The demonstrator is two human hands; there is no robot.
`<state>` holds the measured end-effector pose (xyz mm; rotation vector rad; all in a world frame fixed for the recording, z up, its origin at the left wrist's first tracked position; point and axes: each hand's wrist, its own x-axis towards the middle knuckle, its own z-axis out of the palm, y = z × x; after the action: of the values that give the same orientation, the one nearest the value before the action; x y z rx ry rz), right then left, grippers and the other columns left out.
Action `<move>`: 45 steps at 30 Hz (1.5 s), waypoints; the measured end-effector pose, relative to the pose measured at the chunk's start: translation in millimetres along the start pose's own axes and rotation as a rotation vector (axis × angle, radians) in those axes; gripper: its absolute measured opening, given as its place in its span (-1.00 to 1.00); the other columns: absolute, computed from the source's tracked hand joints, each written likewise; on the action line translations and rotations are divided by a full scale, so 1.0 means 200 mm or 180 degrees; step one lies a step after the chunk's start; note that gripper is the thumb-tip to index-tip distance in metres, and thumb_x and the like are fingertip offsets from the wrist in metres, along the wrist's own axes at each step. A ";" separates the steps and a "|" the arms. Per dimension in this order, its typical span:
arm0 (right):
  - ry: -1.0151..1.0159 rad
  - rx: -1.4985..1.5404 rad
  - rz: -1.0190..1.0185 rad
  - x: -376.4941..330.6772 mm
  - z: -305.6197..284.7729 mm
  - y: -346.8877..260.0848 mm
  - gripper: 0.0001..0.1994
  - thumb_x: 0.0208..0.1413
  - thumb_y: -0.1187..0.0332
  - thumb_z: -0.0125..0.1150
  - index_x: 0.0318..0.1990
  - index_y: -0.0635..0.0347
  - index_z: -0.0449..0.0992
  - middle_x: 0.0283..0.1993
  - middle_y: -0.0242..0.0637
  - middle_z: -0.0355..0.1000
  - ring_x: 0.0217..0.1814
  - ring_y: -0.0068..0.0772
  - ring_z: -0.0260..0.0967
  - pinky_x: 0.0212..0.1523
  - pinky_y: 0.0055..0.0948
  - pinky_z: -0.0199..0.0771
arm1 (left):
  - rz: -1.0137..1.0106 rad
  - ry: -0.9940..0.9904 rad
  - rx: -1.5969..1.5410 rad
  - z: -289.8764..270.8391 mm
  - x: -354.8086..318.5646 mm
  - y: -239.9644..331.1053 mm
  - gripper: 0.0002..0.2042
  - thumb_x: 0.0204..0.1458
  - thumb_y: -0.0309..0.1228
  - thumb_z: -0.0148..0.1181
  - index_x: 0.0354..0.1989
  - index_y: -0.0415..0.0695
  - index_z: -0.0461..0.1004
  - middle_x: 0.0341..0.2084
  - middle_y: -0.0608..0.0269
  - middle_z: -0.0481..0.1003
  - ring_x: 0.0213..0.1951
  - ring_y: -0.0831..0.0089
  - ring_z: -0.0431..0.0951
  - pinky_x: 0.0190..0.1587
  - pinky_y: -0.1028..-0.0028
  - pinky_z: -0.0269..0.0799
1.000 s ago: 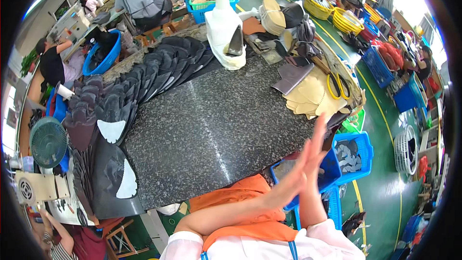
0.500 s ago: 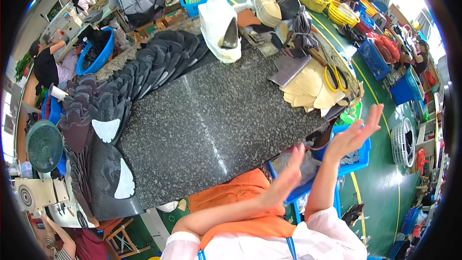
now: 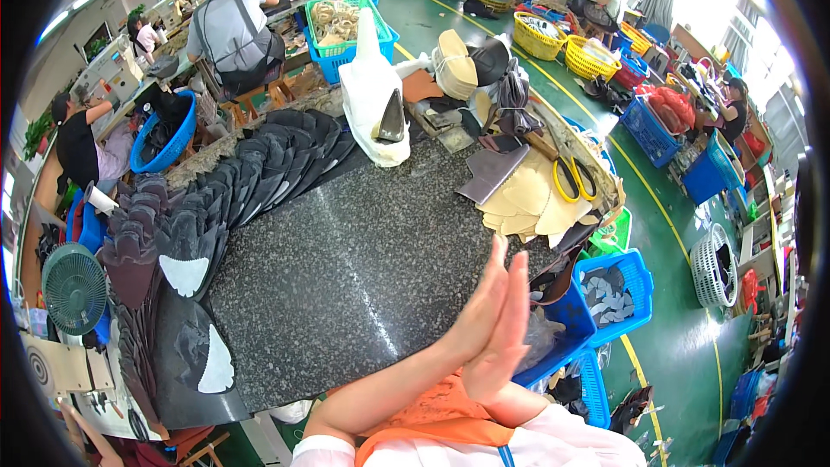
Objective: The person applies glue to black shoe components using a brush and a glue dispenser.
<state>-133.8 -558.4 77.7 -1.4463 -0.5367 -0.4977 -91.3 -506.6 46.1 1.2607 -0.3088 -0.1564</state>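
Observation:
Over the near right edge of the speckled dark stone worktop [image 3: 328, 268], my left hand [image 3: 481, 307] and my right hand [image 3: 505, 337] meet palm to palm. Fingers are stretched out straight on both, and I see nothing held between them. Beyond the fingertips lies a stack of cream cut pieces [image 3: 529, 199]. Yellow-handled scissors [image 3: 573, 179] rest on that stack, beside a dark grey sheet [image 3: 493, 171]. A white-covered container with a dark opening [image 3: 370, 108] stands at the far edge. Overlapping black shoe-shaped pieces [image 3: 259, 164] line the left side, one white-edged piece [image 3: 206, 355] lying nearer me.
Blue baskets [image 3: 635, 316] with grey scraps stand on the green floor at my right. A white basket [image 3: 714, 266] sits farther right. A green fan [image 3: 74, 288] is at the left. Several people work at benches around, one with a grey top [image 3: 229, 26].
My hands were apart, the right one raised farther to the right; now they have come together, palm against palm. My view has shifted, and the worktop appears slightly lower and farther left.

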 end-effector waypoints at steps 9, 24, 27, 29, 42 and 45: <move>0.1381 -0.2147 -0.1649 0.29 -0.26 0.30 -0.63 0.18 0.30 -0.01 0.05 0.35 0.47 0.26 0.13 0.33 0.38 0.12 0.22 0.49 0.15 -0.14 | -0.0629 -0.0061 -0.1870 0.19 -0.21 -0.13 -0.35 0.43 -0.03 -0.39 0.53 -0.14 -0.31 0.53 0.19 -0.29 0.53 0.35 -0.32 0.50 0.34 -0.40; 0.0250 -0.0393 -0.0144 0.01 -0.06 0.13 -0.29 0.42 -0.04 -0.34 0.48 0.36 -0.12 0.58 0.07 -0.20 0.64 0.00 -0.30 0.55 -0.07 -0.30 | 0.0027 -0.0224 -0.0994 0.03 -0.19 -0.31 -0.31 0.42 -0.06 -0.34 0.51 -0.27 -0.36 0.53 0.07 -0.39 0.53 0.28 -0.42 0.50 0.36 -0.47; 0.0779 -0.1619 -0.1461 0.20 -0.26 0.31 -0.47 0.41 0.24 -0.21 0.42 0.32 0.07 0.50 0.08 0.02 0.57 0.03 -0.08 0.53 -0.02 -0.14 | -0.0896 -0.0047 -0.2255 0.20 -0.33 -0.26 -0.31 0.42 -0.06 -0.31 0.51 -0.24 -0.36 0.53 0.16 -0.37 0.53 0.34 -0.40 0.49 0.37 -0.45; 0.0961 -0.2509 -0.1579 0.26 -0.42 0.33 -0.50 0.39 0.30 -0.19 0.41 0.31 0.10 0.47 0.09 0.08 0.53 0.04 0.00 0.52 -0.01 -0.10 | -0.0877 -0.0220 -0.1497 0.17 -0.38 -0.17 -0.33 0.43 -0.07 -0.35 0.52 -0.22 -0.34 0.53 0.15 -0.33 0.53 0.36 -0.38 0.50 0.35 -0.46; -0.0555 -0.3330 0.0034 0.12 -0.34 0.60 -0.51 0.34 0.05 -0.16 0.19 0.19 0.45 0.28 -0.16 0.39 0.48 0.01 0.13 0.51 0.16 -0.49 | -0.0974 0.0172 -0.2041 -0.19 -0.41 0.05 -0.16 0.28 0.28 -0.40 0.42 -0.26 0.12 0.45 0.21 0.11 0.50 0.43 -0.09 0.49 0.29 -0.30; -0.0130 -0.2173 -0.0029 0.15 -0.22 0.46 -0.64 0.27 0.38 -0.10 0.15 0.24 0.46 0.23 -0.14 0.42 0.43 -0.06 0.21 0.52 0.09 -0.38 | -0.0929 0.0672 -0.1757 -0.28 -0.43 0.06 -0.13 0.28 0.29 -0.52 0.45 -0.27 0.05 0.51 0.21 -0.10 0.53 0.37 -0.25 0.50 0.29 -0.55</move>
<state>-51.2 -597.0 23.0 -2.1066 -0.4203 -0.6995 -156.3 -427.1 30.6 0.7574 0.1032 -0.3311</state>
